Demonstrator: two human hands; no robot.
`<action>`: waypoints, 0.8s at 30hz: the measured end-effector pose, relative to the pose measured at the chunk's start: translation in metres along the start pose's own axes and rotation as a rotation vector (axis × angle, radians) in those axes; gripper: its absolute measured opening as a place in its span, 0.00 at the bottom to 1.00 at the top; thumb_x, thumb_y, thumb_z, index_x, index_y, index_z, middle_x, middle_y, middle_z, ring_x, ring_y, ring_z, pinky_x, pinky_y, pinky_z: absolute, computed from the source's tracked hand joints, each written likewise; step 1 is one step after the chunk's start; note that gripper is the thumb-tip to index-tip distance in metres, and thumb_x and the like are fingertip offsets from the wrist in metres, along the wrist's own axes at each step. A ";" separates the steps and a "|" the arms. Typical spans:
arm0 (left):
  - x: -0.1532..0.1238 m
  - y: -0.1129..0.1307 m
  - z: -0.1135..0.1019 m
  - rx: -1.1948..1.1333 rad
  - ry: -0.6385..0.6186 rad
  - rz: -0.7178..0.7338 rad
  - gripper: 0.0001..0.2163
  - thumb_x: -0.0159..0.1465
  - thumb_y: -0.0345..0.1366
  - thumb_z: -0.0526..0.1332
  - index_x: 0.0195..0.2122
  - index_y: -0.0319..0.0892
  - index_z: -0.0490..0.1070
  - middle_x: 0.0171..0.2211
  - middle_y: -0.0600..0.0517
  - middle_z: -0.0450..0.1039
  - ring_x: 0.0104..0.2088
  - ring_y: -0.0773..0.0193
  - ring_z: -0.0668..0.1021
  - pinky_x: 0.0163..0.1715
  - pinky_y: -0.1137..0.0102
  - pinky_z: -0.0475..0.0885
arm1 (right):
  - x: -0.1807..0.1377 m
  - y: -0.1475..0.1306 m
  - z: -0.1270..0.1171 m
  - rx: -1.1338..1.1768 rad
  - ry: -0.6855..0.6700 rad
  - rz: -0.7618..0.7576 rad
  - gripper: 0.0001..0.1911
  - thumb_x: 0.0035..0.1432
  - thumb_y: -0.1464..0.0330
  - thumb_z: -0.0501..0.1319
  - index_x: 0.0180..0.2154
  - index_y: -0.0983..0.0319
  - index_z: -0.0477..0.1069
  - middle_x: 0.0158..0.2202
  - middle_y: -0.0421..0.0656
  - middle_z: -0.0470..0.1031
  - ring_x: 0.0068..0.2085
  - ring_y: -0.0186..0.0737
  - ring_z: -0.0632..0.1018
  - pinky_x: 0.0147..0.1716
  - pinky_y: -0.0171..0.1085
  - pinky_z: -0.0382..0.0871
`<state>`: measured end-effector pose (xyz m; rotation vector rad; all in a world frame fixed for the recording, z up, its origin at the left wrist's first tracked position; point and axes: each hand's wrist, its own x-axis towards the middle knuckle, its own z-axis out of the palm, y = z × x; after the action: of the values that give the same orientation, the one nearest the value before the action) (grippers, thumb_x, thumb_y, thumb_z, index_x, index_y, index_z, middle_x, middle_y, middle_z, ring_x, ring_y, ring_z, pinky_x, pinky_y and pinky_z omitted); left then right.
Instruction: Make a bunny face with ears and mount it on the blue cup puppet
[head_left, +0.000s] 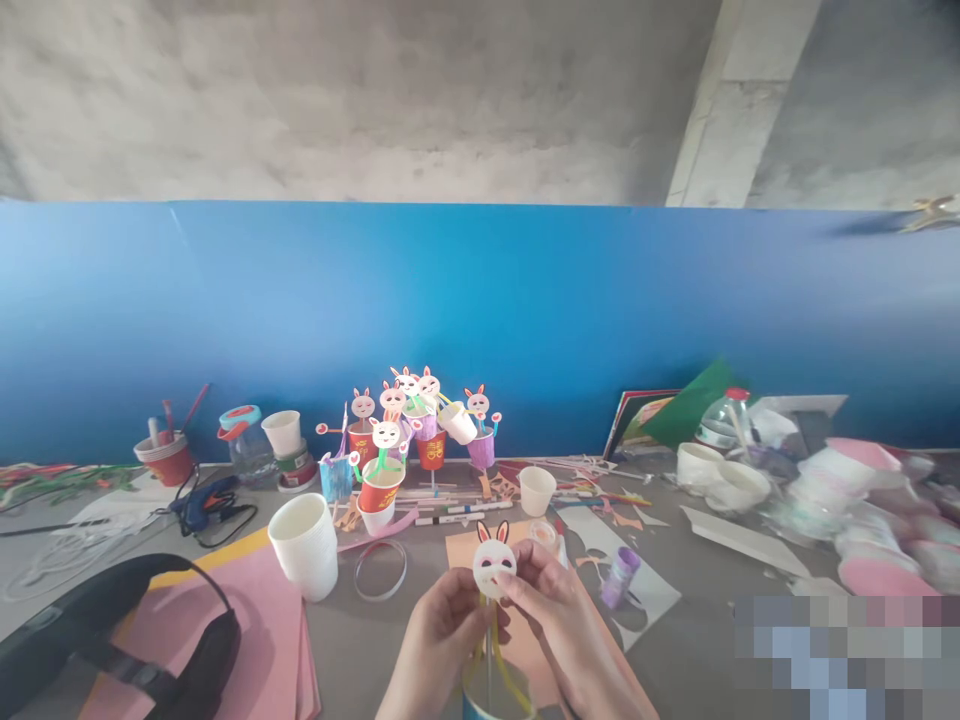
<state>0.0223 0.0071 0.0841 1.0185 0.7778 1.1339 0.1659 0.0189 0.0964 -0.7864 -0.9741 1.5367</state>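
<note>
Both hands meet low in the middle of the head view around a small paper rabbit face (493, 562) with orange-lined ears. My left hand (442, 625) pinches it from the left; my right hand (551, 610) pinches it from the right. The face sits atop a thin stick with yellow strips (491, 655) that runs down into a cup (487, 705) at the bottom edge. An orange paper sheet (461, 548) lies under the hands.
Several finished rabbit cups (409, 425) cluster at the back. A stack of white cups (306, 545), a clear ring (380, 570), pink paper (247, 640), black headphones (112, 630), a blue glue gun (202, 505), a purple tube (621, 577) and paper scraps surround the hands.
</note>
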 end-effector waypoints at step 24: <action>0.001 -0.002 0.000 -0.032 0.014 0.024 0.20 0.51 0.47 0.73 0.37 0.38 0.74 0.32 0.46 0.78 0.31 0.60 0.79 0.34 0.67 0.72 | -0.005 -0.004 0.004 -0.033 -0.017 0.011 0.13 0.54 0.59 0.68 0.28 0.61 0.72 0.27 0.40 0.72 0.28 0.37 0.71 0.28 0.35 0.68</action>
<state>0.0231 0.0078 0.0818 0.9960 0.7582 1.1717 0.1654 0.0140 0.1014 -0.8044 -1.0109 1.5429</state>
